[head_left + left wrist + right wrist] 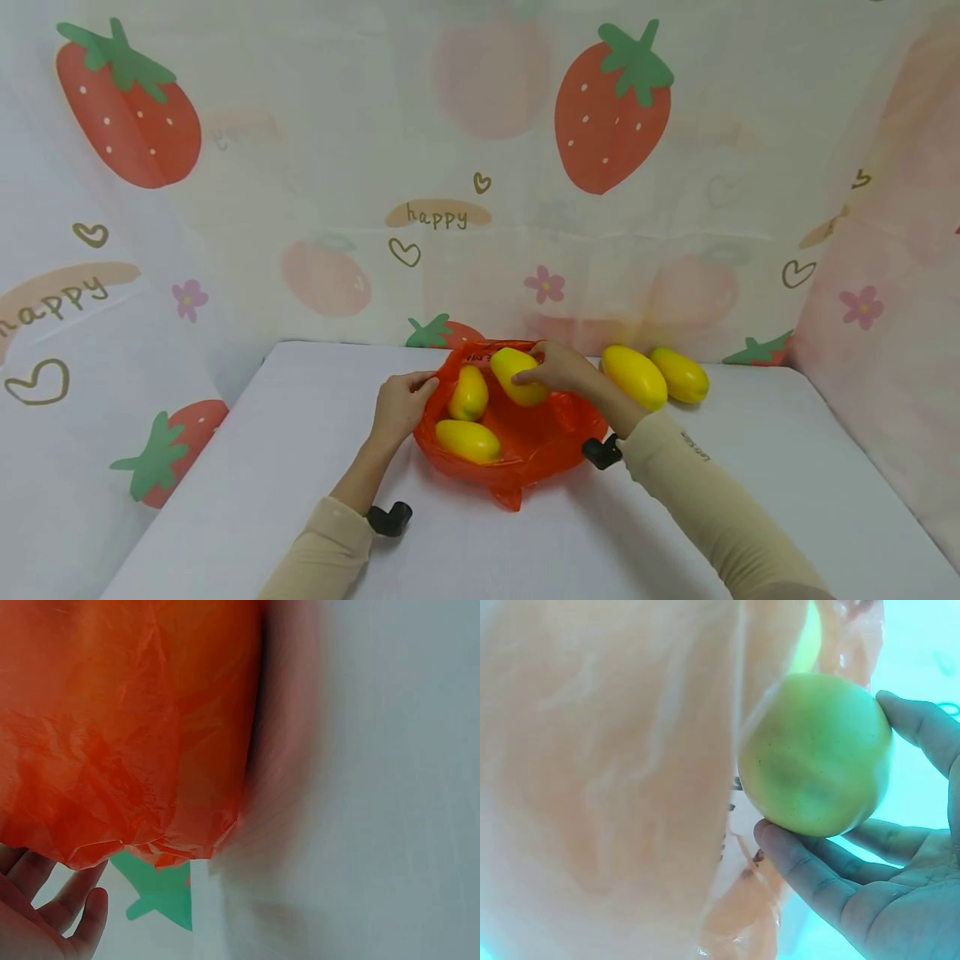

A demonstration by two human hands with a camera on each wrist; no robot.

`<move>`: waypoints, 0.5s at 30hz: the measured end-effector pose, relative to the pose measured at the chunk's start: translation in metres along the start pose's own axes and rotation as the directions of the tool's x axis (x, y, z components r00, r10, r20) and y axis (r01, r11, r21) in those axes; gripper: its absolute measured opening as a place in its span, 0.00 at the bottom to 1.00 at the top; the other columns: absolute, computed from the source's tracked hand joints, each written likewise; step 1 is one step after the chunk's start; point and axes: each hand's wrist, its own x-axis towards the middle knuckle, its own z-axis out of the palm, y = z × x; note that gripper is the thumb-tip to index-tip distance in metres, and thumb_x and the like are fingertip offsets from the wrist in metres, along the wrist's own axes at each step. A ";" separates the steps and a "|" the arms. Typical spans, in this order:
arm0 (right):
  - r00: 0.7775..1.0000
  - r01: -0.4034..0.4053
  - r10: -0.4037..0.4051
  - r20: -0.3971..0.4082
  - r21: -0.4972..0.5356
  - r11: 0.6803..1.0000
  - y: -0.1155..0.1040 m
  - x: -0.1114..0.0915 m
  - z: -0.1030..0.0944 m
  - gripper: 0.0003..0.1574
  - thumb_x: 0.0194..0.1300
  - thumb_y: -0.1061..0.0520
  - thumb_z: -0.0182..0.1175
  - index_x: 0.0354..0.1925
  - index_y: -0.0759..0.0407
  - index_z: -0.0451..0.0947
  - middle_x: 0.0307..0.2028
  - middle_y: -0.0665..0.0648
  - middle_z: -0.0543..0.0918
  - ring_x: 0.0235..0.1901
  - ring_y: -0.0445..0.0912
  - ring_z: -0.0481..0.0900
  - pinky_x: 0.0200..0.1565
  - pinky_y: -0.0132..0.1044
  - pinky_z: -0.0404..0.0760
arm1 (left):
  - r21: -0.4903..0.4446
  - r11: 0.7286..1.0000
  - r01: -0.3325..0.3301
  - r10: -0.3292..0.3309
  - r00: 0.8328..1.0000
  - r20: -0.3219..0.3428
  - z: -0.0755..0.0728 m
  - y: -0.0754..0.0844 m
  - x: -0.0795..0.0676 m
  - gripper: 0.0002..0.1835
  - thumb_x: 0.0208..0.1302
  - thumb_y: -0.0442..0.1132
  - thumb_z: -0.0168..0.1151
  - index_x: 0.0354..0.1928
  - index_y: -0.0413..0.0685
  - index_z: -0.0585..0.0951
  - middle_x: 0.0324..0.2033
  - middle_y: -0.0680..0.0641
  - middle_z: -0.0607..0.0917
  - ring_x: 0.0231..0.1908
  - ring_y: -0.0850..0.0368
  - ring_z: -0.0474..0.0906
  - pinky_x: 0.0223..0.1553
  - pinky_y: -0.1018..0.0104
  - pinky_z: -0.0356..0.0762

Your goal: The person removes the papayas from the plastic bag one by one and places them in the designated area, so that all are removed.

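A red plastic bag point(517, 479) sits on the table with its mouth spread upward. Two yellow mangoes lie inside on its left side, one near the back point(468, 393) and another near the front point(467, 441). My left hand point(399, 407) pinches the left rim of the bag; in the left wrist view its fingers point(67, 904) are right at the crumpled edge. My right hand point(561, 367) grips a third mango point(514, 372) within the bag's mouth, tilted. In the right wrist view the thumb and fingers hold this mango point(817, 754) from opposite sides, next to the bag wall point(615, 787).
Two more mangoes, a larger one point(634, 377) and a smaller one point(679, 375), lie side by side at the back right of the white table point(300, 450). A strawberry-print curtain point(360, 108) rises along the back and sides.
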 end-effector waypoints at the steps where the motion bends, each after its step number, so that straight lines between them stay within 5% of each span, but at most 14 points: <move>1: 1.000 -0.001 0.001 0.001 0.002 1.000 0.000 0.000 0.000 0.42 0.55 0.40 0.70 0.61 0.60 0.72 0.48 0.58 0.81 0.45 0.50 0.77 0.51 0.42 0.84 | -0.002 1.000 0.001 -0.001 1.000 0.001 0.000 0.000 0.000 0.16 0.69 0.41 0.58 0.52 0.41 0.84 0.47 0.40 0.87 0.48 0.45 0.83 0.52 0.54 0.83; 15: 1.000 0.016 -0.016 -0.015 -0.008 1.000 -0.004 -0.002 -0.009 0.41 0.54 0.40 0.70 0.60 0.59 0.72 0.46 0.58 0.80 0.45 0.51 0.76 0.50 0.42 0.84 | -0.022 1.000 0.015 -0.015 1.000 0.007 -0.001 0.000 -0.001 0.16 0.70 0.42 0.57 0.52 0.40 0.84 0.47 0.40 0.87 0.48 0.45 0.83 0.53 0.54 0.82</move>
